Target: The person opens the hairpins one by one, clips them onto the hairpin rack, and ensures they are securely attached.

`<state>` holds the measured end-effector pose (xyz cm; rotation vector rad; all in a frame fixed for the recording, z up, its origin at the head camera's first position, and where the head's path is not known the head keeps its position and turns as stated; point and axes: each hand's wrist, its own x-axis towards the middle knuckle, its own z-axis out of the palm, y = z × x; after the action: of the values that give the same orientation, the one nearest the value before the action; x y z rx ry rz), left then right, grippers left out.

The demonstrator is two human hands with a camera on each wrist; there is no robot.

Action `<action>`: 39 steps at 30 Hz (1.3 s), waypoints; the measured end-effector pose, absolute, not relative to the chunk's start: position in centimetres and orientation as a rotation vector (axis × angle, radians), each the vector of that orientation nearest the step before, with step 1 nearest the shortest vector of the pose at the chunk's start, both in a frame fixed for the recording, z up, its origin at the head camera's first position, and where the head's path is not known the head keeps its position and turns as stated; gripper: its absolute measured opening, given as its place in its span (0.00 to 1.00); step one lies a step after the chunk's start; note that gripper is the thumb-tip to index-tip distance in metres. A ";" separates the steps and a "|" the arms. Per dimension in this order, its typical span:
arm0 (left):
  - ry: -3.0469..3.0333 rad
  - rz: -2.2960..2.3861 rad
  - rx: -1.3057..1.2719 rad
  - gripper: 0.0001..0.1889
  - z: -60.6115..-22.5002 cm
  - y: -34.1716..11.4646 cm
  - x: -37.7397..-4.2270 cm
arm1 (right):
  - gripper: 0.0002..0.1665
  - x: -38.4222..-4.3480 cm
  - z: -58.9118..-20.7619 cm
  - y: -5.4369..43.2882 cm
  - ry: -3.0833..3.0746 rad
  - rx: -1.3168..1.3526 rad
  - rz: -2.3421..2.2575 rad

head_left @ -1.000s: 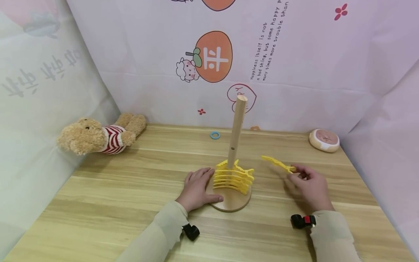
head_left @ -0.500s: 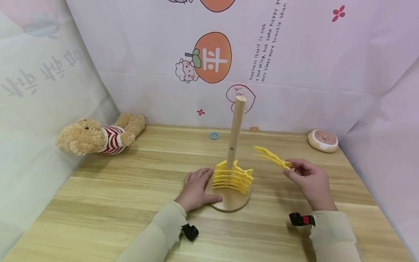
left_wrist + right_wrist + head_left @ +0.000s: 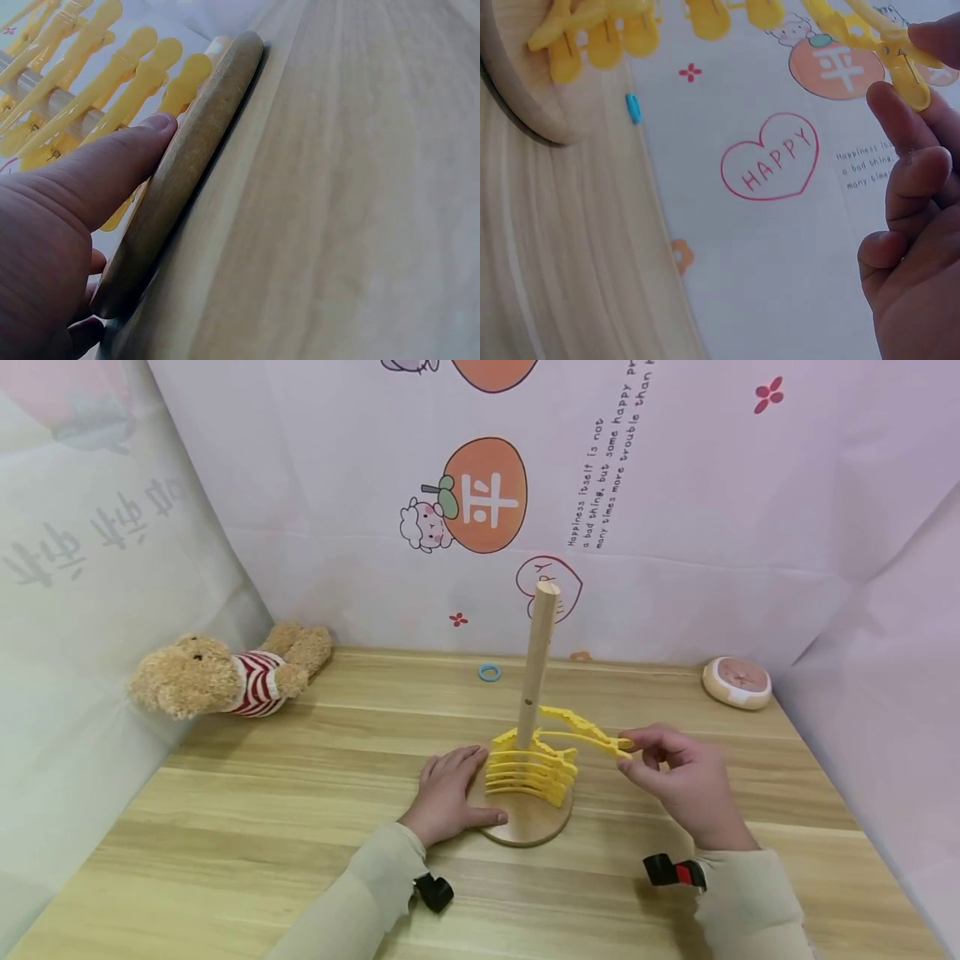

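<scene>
A wooden stand has an upright post [image 3: 537, 660] on a round base [image 3: 528, 827]. Several yellow alligator hair clips [image 3: 531, 772] are stacked around the lower post. My left hand [image 3: 448, 797] rests against the left of the base, fingers extended and thumb [image 3: 112, 165] across its rim. My right hand [image 3: 678, 777] pinches another yellow hair clip [image 3: 585, 731] by its handle end, between thumb and fingers. Its jaws are spread, with their tips beside the post, just above the stack. The right wrist view shows the held clip [image 3: 892, 49] only partly.
A blue ring [image 3: 489, 672] lies near the back edge of the wooden table [image 3: 300, 852]. A plush bear [image 3: 232, 672] in a striped top lies at the back left. A round white-and-brown object [image 3: 737, 682] sits at the back right. Printed cloth hangs behind.
My right hand has moved left, bringing the clip to the post. The clip's jaws have spread since a second ago. My left hand has stayed on the base.
</scene>
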<state>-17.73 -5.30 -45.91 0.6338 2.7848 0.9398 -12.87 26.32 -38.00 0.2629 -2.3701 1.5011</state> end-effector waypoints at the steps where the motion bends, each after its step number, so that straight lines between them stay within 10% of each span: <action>1: 2.782 0.943 0.633 0.54 -45.9 -5.3 -17.7 | 0.14 -12.9 -38.0 26.1 -2.369 0.284 1.513; 39: 2.802 0.821 0.688 0.53 -45.5 -5.3 -17.6 | 0.14 -13.2 -38.8 22.5 -2.430 0.383 1.487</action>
<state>-17.65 -5.29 -45.52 0.6877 2.8018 0.8214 -13.17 22.53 -38.80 0.3828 -2.4296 1.4871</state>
